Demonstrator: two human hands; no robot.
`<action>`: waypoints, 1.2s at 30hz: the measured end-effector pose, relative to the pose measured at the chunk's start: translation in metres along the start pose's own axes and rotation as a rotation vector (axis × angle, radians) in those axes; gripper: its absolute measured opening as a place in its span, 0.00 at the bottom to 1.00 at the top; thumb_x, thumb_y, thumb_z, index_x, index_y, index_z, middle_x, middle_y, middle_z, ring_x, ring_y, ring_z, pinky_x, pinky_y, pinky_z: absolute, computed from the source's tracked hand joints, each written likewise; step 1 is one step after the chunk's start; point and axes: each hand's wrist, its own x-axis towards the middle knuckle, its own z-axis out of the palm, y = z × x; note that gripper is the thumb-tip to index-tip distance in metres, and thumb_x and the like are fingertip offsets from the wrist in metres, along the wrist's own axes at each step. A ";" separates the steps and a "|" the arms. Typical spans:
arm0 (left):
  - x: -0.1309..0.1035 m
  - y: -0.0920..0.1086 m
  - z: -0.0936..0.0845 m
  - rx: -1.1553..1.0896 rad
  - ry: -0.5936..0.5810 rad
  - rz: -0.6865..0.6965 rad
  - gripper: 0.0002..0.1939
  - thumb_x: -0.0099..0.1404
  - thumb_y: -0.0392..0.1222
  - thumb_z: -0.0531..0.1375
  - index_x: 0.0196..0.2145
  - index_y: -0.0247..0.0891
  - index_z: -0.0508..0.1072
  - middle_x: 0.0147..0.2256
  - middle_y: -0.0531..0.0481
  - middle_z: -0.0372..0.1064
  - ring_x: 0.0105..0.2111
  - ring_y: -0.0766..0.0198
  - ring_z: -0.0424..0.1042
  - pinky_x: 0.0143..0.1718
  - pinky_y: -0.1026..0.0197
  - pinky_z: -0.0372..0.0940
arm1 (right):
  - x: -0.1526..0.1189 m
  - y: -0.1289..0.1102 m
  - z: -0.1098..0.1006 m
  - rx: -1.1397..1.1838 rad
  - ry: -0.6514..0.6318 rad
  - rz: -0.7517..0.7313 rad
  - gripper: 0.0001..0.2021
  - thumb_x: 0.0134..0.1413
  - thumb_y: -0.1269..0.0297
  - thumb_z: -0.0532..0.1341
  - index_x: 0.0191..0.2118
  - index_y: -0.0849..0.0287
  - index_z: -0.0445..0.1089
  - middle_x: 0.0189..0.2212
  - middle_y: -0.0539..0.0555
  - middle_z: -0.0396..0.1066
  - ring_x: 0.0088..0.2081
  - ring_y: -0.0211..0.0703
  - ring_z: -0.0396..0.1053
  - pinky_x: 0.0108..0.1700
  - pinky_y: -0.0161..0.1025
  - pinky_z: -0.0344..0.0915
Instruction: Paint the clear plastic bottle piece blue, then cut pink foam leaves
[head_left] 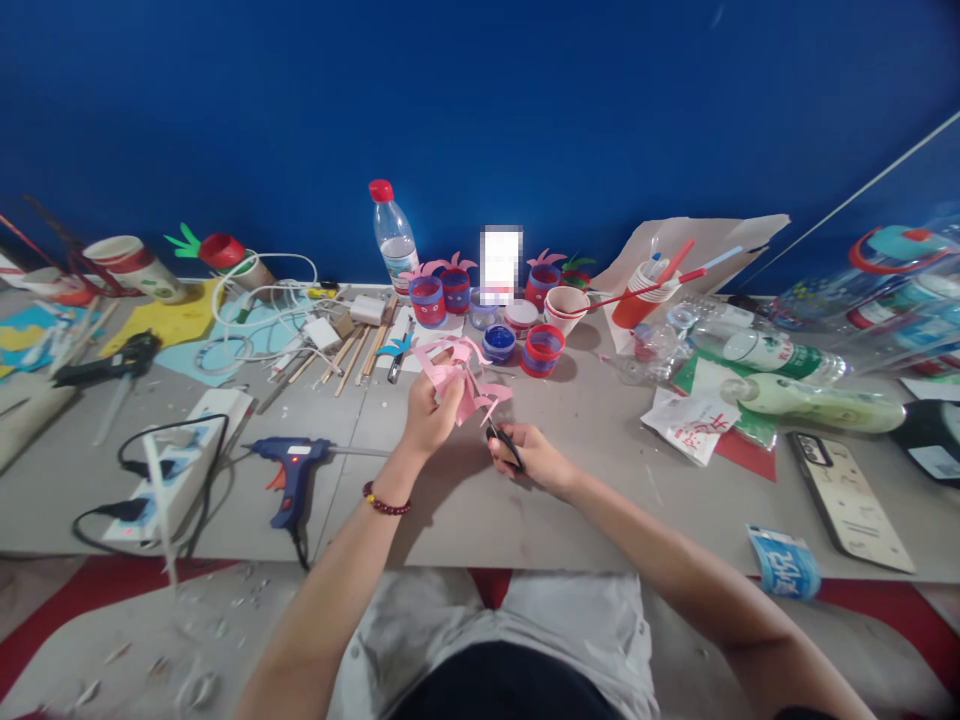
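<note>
My left hand (437,410) pinches a cut piece of pink paper (472,392) that has several pointed strips fanning out. Close by on the right, my right hand (534,458) grips black-handled scissors (512,448). The scissor blades point up and left, at the lower right edge of the pink paper; whether they touch it is hard to tell. Just beyond my hands stand a red-and-purple ring-shaped cup (543,350) and a small jar of blue paint (499,344). Painted cups with pink leaf shapes, such as this purple-and-red one (427,302), stand behind.
On the left lie a blue hot glue gun (296,475), a white power strip (176,465), wooden sticks and tangled white cable. A water bottle (394,240) stands at the back. To the right are plastic bottles (780,350), a paper cup of brushes (641,295) and a phone (851,500).
</note>
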 end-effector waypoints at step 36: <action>-0.003 0.006 0.001 -0.229 -0.117 -0.285 0.22 0.56 0.59 0.67 0.19 0.39 0.70 0.18 0.53 0.64 0.24 0.62 0.68 0.28 0.60 0.68 | -0.002 -0.004 0.003 0.028 0.021 -0.008 0.24 0.50 0.39 0.65 0.31 0.56 0.61 0.16 0.41 0.61 0.14 0.27 0.50 0.15 0.28 0.45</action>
